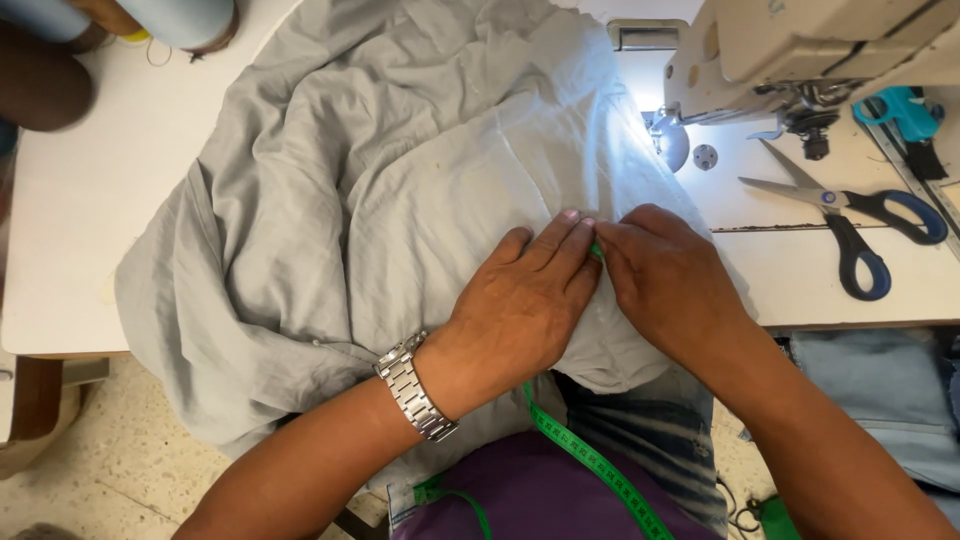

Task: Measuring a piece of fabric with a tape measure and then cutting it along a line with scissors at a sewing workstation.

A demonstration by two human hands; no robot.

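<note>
Pressing crumpled grey cloth (pixel 400 200) | left hand (pixel 520 300) flat, holding nothing | right hand (pixel 665 275) pinching green tape (pixel 596 250)

This looks like a sewing workshop. At about one o'clock stands a big cream sewing machine (pixel 800 50) with its little lamp shining on the white table (pixel 90 200). At three o'clock lie scissors (pixel 850 215) with blue handles. A large pale grey cloth (pixel 380 180) is spread over the middle of the table. A green measuring tape (pixel 590 465) hangs down at six o'clock. At eleven o'clock there are what may be big spools of thread (pixel 150 20), but they are cut off by the edge. At four o'clock more blue cloth (pixel 880 390) lies below the table. The floor (pixel 120 480) at seven o'clock is speckled stone.
</note>
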